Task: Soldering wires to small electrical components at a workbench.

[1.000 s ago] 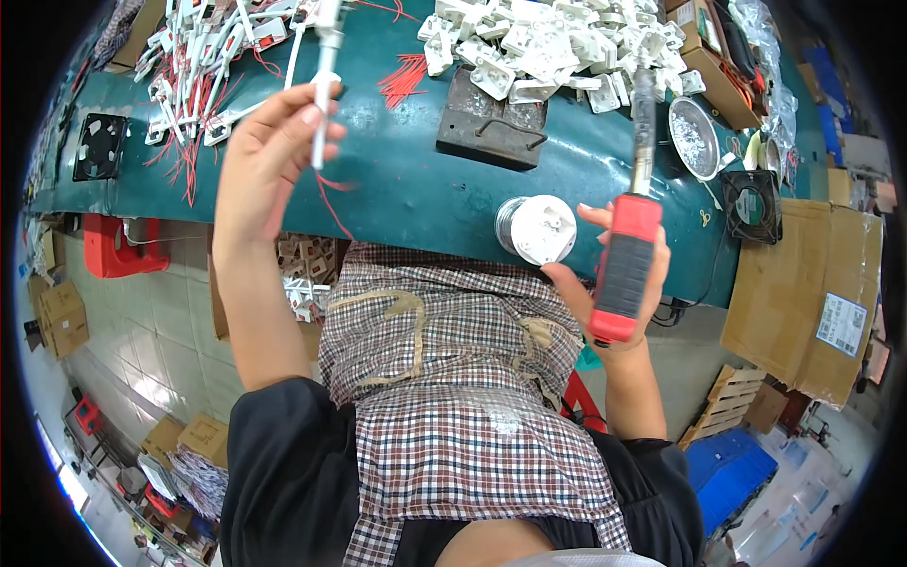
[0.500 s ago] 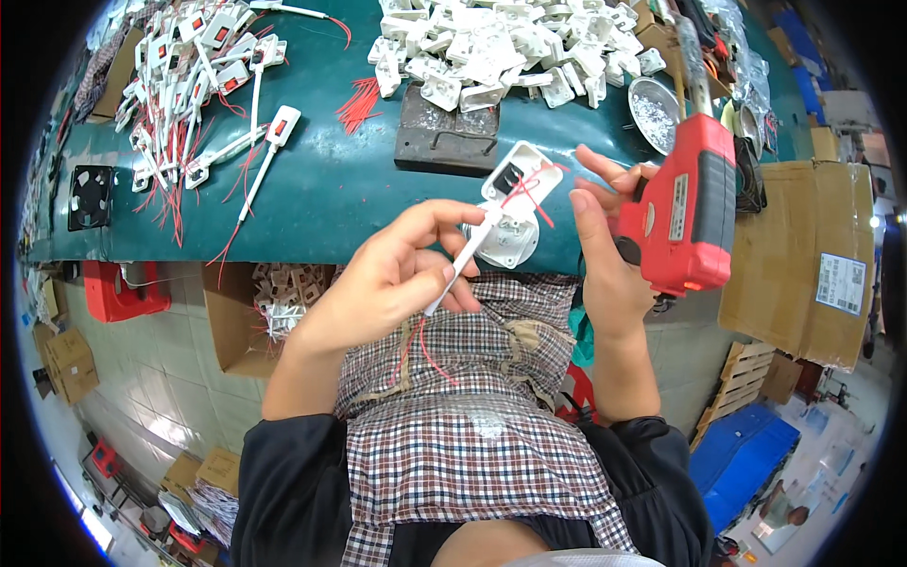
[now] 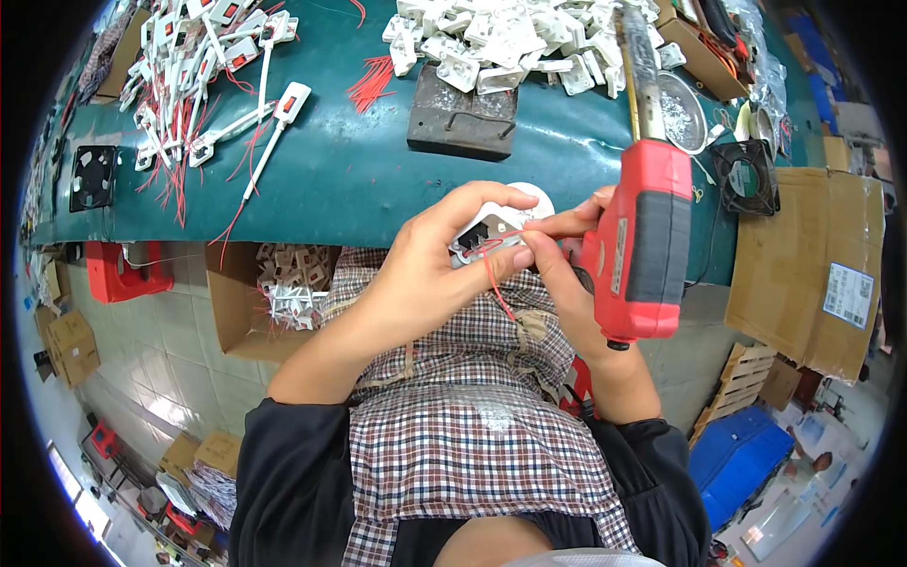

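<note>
My left hand (image 3: 416, 260) is closed around a white plastic switch housing (image 3: 491, 225), its open hollow side facing up. A black switch body (image 3: 472, 236) sits inside it, and a thin red wire (image 3: 499, 291) loops out and hangs down over the apron. My right hand (image 3: 576, 255) carries a red-and-grey soldering gun (image 3: 641, 241), its long metal barrel pointing away from me. Thumb and forefinger of that same hand pinch at the wire by the housing's right edge. A white round part (image 3: 534, 198) shows just behind the housing, partly hidden by my fingers.
Assembled white switches with red wires (image 3: 194, 85) pile up at the far left. White housings (image 3: 501, 42) heap at the back. Nearer lie a dark metal block (image 3: 463, 113), cut red wires (image 3: 371, 83), a metal dish (image 3: 680, 113) and a black fan (image 3: 746, 178).
The left hand has turned the housing so its stem no longer shows and moved its grip up onto it. My right hand came left, closing thumb and forefinger at the wire, the soldering gun moving along.
</note>
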Demonstrator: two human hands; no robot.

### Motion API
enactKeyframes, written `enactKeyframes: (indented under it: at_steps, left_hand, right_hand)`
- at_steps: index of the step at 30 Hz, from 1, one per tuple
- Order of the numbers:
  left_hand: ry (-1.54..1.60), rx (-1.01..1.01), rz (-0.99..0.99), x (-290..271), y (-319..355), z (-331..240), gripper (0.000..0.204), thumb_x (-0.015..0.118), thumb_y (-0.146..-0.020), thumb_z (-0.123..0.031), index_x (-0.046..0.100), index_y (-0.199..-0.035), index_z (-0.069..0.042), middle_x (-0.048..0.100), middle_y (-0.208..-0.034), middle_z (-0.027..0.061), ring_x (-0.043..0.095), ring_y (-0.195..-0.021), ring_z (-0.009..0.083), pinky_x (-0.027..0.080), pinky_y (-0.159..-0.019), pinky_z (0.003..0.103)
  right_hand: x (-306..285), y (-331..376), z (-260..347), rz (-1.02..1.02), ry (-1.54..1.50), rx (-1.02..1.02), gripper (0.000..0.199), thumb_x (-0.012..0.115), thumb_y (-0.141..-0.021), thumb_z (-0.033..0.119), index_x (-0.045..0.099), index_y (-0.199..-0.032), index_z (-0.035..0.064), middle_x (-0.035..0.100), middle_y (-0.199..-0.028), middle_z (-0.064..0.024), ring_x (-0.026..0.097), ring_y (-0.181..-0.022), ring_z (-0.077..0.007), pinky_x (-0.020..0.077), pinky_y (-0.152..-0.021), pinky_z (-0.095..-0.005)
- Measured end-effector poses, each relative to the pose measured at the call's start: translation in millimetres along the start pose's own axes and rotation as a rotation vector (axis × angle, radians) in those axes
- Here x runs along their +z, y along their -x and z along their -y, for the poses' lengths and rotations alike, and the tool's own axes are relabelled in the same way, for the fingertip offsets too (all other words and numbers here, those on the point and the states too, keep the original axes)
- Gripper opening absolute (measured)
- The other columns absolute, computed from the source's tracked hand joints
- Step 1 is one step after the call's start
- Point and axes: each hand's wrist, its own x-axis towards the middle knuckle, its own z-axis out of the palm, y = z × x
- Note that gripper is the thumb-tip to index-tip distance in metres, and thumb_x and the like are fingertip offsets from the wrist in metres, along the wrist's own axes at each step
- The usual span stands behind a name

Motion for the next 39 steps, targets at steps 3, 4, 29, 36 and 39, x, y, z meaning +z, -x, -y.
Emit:
enactKeyframes:
  at_steps: [3, 4, 29, 36, 39]
  left_hand:
    - [0.034, -0.165, -0.034, -4, 2, -12, 0.026, 0.071, -0.095, -0.013, 0.063, -0.117, -0.003, 0.065, -0.107, 0.0045, 0.062, -0.101, 0.0106, 0.052, -0.086, 0.026]
    - [0.037, -0.167, -0.03, -4, 3, -13, 0.026, 0.071, -0.095, -0.013, 0.063, -0.117, -0.003, 0.065, -0.107, 0.0045, 0.062, -0.101, 0.0106, 0.052, -0.086, 0.026]
    - [-0.533, 0.251, -0.398, 19, -6, 23, 0.025, 0.081, -0.078, 0.0, 0.063, -0.094, -0.002, 0.068, -0.089, 0.0066, 0.069, -0.076, 0.0162, 0.055, -0.067, 0.027]
    - [-0.514, 0.227, -0.441, 26, -9, 28, 0.029, 0.08, -0.069, 0.001, 0.062, -0.091, -0.004, 0.069, -0.088, 0.0084, 0.069, -0.076, 0.0258, 0.056, -0.066, 0.034]
    - [-0.543, 0.235, -0.41, 24, -7, 31, 0.026, 0.082, -0.078, -0.001, 0.063, -0.096, -0.003, 0.068, -0.09, 0.0065, 0.068, -0.072, 0.0152, 0.053, -0.061, 0.027]
  right_hand:
    - [-15, -4, 0, 0.215, 0.479, -0.319, 0.041, 0.084, -0.074, 0.005, 0.063, -0.108, 0.0026, 0.07, -0.095, -0.0038, 0.062, -0.091, -0.0219, 0.0494, -0.083, -0.0334]
    - [-14, -1, -4, 0.213, 0.482, -0.316, 0.041, 0.084, -0.074, 0.005, 0.063, -0.108, 0.0026, 0.07, -0.095, -0.0038, 0.062, -0.091, -0.0219, 0.0494, -0.083, -0.0334]
    - [-64, 56, 39, 0.022, 0.037, 0.282, 0.058, 0.073, -0.093, 0.035, 0.047, -0.133, 0.0016, 0.051, -0.084, -0.0042, 0.053, -0.068, -0.0132, 0.0503, -0.071, -0.0334]
    - [-110, 96, 36, 0.312, 0.206, 0.325, 0.046, 0.066, -0.096, 0.013, 0.046, -0.137, 0.0025, 0.054, -0.087, -0.0048, 0.054, -0.071, -0.0145, 0.0477, -0.065, -0.0313]
    - [-114, 105, 26, 0.291, 0.293, 0.361, 0.032, 0.068, -0.088, 0.005, 0.057, -0.119, 0.0025, 0.06, -0.089, -0.0079, 0.06, -0.07, -0.0198, 0.0499, -0.064, -0.0337]
